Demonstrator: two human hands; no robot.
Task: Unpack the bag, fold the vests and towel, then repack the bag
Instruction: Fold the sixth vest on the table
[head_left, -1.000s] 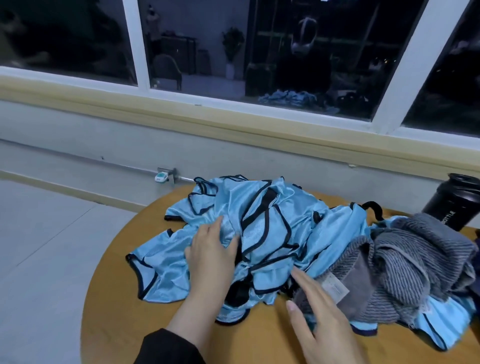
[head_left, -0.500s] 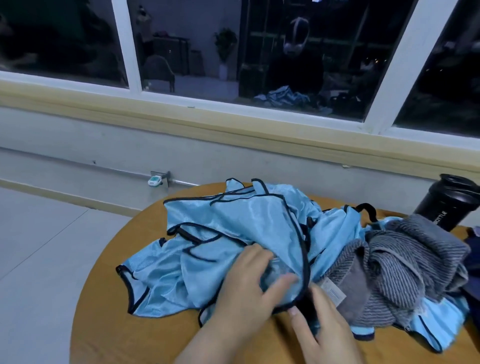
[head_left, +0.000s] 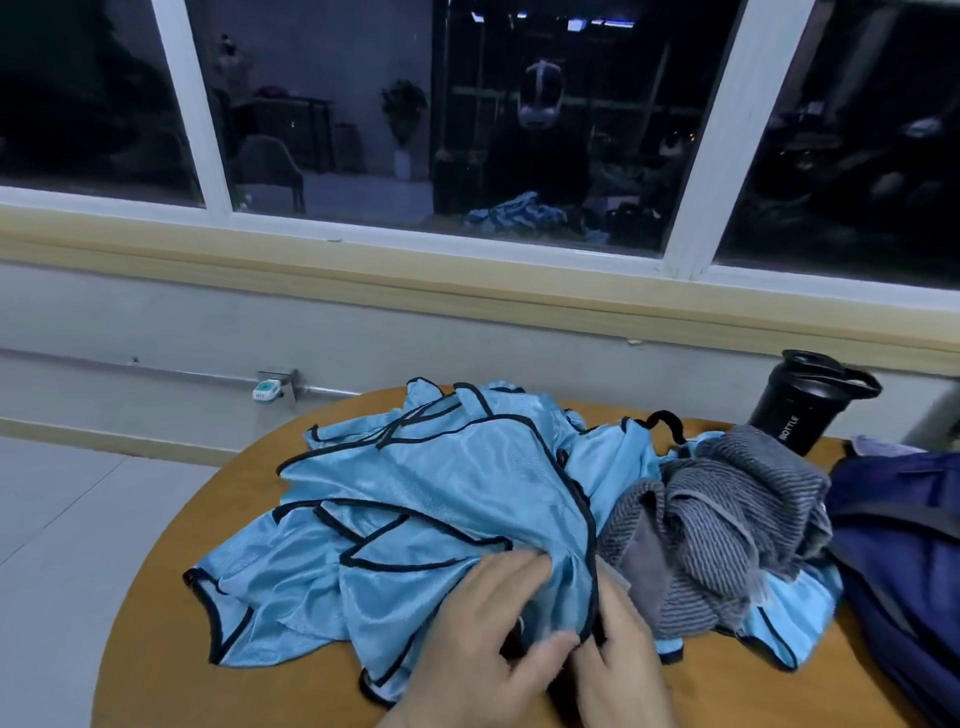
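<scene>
The vests (head_left: 415, 525) lie in one loose, overlapping heap across the centre of the round counter (head_left: 156, 660), light blue with black binding. None is folded; the heap is spread so that edges and armholes can be found. Because the bindings cross each other, one garment must be traced by its trim before it can be lifted free.

The left hand (head_left: 483, 639) sits at 6 o'clock of the heap. Its fingers lie over the cloth and its thumb closes against them, grasping a gather of vest fabric at the near edge. The probable purpose is to isolate one vest from the rest.

The right hand (head_left: 618, 654) is just beside it at 5 o'clock. It appears to pinch the black-bound hem next to the left thumb; the fingertips are partly hidden under the cloth, so the exact grip is uncertain. With the two hands on adjoining points of one hem, the edge could be drawn taut.

The towel (head_left: 727, 525), grey and ribbed, is bunched at 3 o'clock of the heap, touching it and resting on part of a vest. It is unfolded and likely awaits its turn.

The bag (head_left: 904, 551), dark blue, stands at the far 3 o'clock edge of the counter, beside the towel. A black bottle (head_left: 800, 410) stands upright at 1 o'clock, behind the towel and clear of the folding area.

Judgement: unpacking looks complete; folding has not begun.
</scene>
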